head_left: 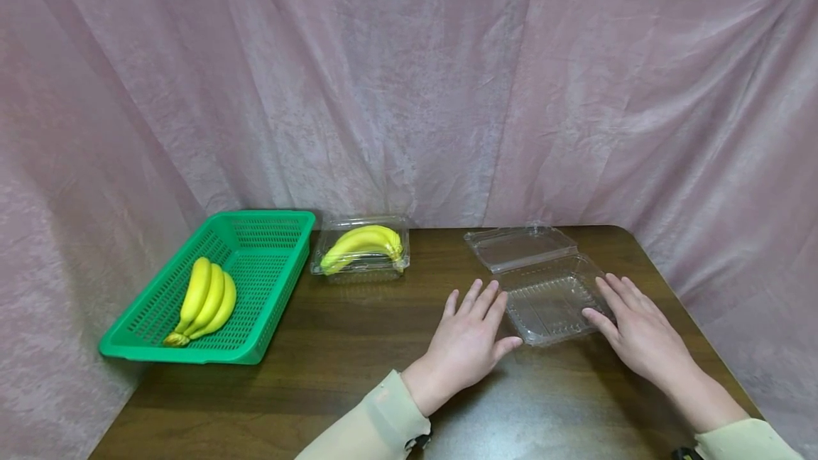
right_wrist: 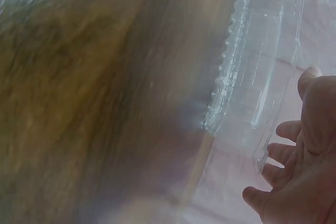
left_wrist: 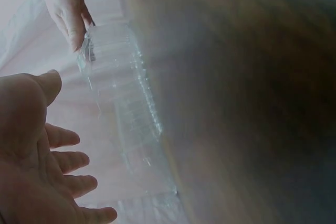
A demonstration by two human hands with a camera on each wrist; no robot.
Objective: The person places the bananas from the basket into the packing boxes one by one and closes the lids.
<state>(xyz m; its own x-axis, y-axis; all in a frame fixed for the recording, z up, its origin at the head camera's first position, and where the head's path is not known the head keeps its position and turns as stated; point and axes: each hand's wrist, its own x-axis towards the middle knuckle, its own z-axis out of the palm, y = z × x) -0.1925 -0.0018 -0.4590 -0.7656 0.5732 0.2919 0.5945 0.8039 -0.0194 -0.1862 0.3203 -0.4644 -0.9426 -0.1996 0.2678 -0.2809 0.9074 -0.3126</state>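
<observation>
A clear plastic clamshell box [head_left: 551, 307] lies unfolded on the table, its lid [head_left: 520, 247] laid back on the far side. My left hand [head_left: 469, 339], fingers straight and spread, is at the box's near left corner. On the opposite side, my right hand [head_left: 648, 332] has its fingertips at the right rim; whether they touch it I cannot tell. Both wrist views show the box's side, with the left palm [left_wrist: 23, 150] and the right palm [right_wrist: 315, 150] beside it and no grip on it.
At the left stands a green plastic basket [head_left: 275, 318] holding a bunch of bananas [head_left: 207, 297]. Between basket and open box, a closed clear clamshell [head_left: 329, 226] contains another banana bunch [head_left: 364, 243]. A pink curtain [head_left: 422, 91] hangs behind the brown wooden table [head_left: 345, 375].
</observation>
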